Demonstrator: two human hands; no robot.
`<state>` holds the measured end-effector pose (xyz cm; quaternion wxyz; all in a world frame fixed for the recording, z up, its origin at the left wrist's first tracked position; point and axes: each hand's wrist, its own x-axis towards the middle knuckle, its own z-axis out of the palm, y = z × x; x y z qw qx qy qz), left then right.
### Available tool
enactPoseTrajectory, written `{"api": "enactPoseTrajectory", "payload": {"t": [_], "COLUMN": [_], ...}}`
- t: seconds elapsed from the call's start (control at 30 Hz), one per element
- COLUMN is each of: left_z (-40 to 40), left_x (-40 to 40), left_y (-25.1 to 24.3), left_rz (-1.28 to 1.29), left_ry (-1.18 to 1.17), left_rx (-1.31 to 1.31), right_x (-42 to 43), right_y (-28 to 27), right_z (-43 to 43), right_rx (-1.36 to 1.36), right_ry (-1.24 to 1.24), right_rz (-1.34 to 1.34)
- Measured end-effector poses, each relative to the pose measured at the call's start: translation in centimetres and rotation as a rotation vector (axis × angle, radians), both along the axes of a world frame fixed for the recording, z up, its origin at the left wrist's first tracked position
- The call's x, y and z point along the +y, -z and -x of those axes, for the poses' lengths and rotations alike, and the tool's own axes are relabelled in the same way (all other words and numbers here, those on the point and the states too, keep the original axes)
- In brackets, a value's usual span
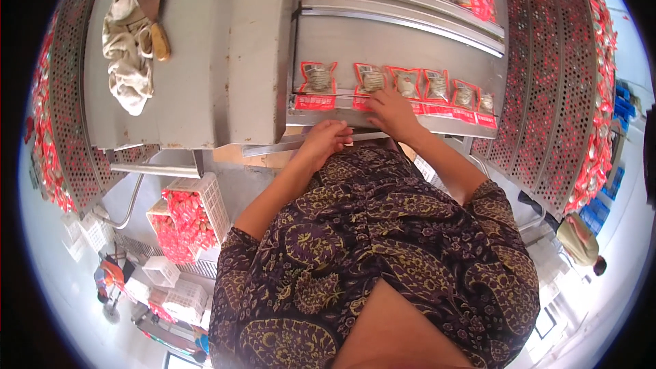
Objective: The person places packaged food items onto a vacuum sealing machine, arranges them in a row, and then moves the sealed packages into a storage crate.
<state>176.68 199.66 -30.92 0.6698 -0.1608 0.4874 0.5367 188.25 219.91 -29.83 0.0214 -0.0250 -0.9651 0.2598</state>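
Along the front sealing bar (344, 93) of a steel chamber tray lies a row of several small red-edged plastic food packets, each holding a rounded lump. My right hand (393, 113) is at the second packet from the left (370, 78), its fingers bent over the packet's lower red flap. A gap separates that packet from the leftmost packet (316, 77). The third packet (407, 83) lies to the right of my fingertips. My left hand (325, 142) hovers by the tray's front edge, fingers loosely curled, with nothing visible in it.
A steel lid (246, 51) adjoins the tray on the left. On the steel surface further left are a crumpled cloth (125, 82) and a wooden-handled scraper (159, 41). More packets (476, 2) lie at the far bar. Perforated panels (548, 72) flank both sides. Packet-filled crates (218, 200) stand lower left; other people are beyond.
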Motion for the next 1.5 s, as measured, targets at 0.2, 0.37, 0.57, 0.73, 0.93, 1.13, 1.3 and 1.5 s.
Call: {"api": "enactPoseTrajectory", "payload": {"t": [0.2, 0.37, 0.57, 0.73, 0.93, 1.13, 1.3, 1.5], "left_z": [-0.2, -0.7, -3.0, -4.9, -7.3, -8.5, -9.7, -10.9], "left_x": [0.3, 0.5, -0.1, 0.1, 0.4, -0.6, -1.0, 0.3], "left_y": [0.6, 0.4, 0.8, 0.5, -0.1, -1.2, -0.5, -1.1], "left_rz": [-0.005, -0.001, -0.019, -0.012, -0.071, 0.06, 0.061, 0.041], "left_ry": [0.12, 0.166, 0.192, 0.226, 0.271, 0.222, 0.184, 0.187], "left_rx": [0.209, 0.422, 0.609, 0.677, 0.731, 0.712, 0.679, 0.673], "right_x": [-1.4, -2.1, 0.1, 3.3, 3.1, 5.5, 9.4, 8.5], "right_y": [2.4, 2.9, 0.4, 2.6, 3.4, 0.8, 2.1, 3.2], "right_z": [0.1, 0.0, -5.0, -8.6, -8.1, -13.0, -15.6, -15.6], "right_rx": [0.243, 0.258, 0.307, 0.273, 0.343, 0.344, 0.273, 0.291], "right_ry": [0.09, 0.06, 0.207, 0.266, 0.194, 0.295, 0.386, 0.276], "right_rz": [-0.064, -0.009, 0.06, 0.019, 0.065, 0.04, -0.097, -0.18]}}
